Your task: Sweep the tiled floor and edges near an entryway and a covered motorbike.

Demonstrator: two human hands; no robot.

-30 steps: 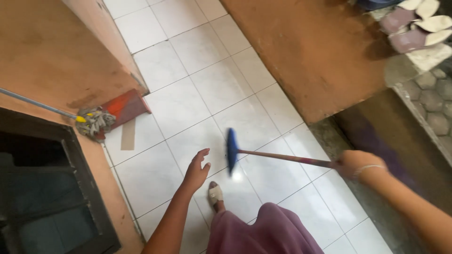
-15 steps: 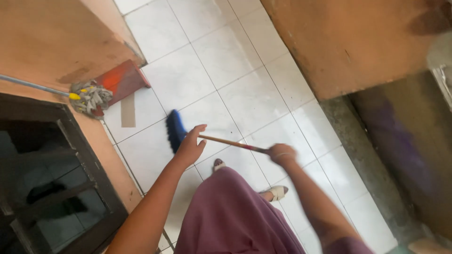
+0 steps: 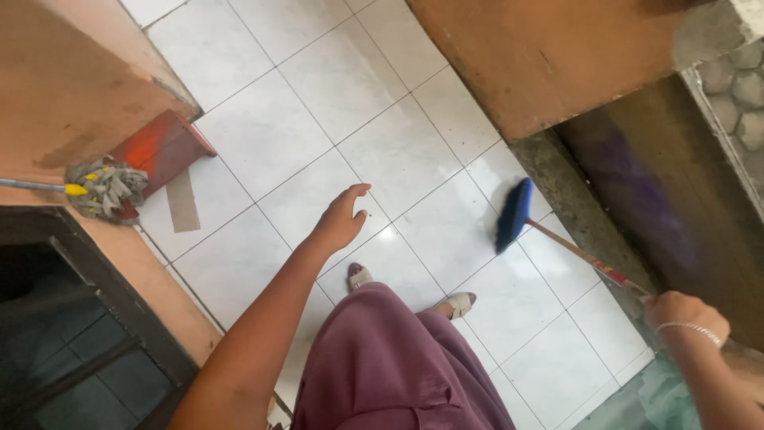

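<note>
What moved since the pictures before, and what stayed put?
The blue broom head swung from the floor's left side to the right, beside the step. The right hand kept its grip on the broom handle and swung out right. The left hand stayed open and empty. The mop stayed by the wall.

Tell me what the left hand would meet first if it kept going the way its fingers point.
The left hand is empty, fingers pointing up and right over bare floor tiles. Nothing stands close in that line; the first thing would probably be the orange wall, though depth is hard to judge.
</note>
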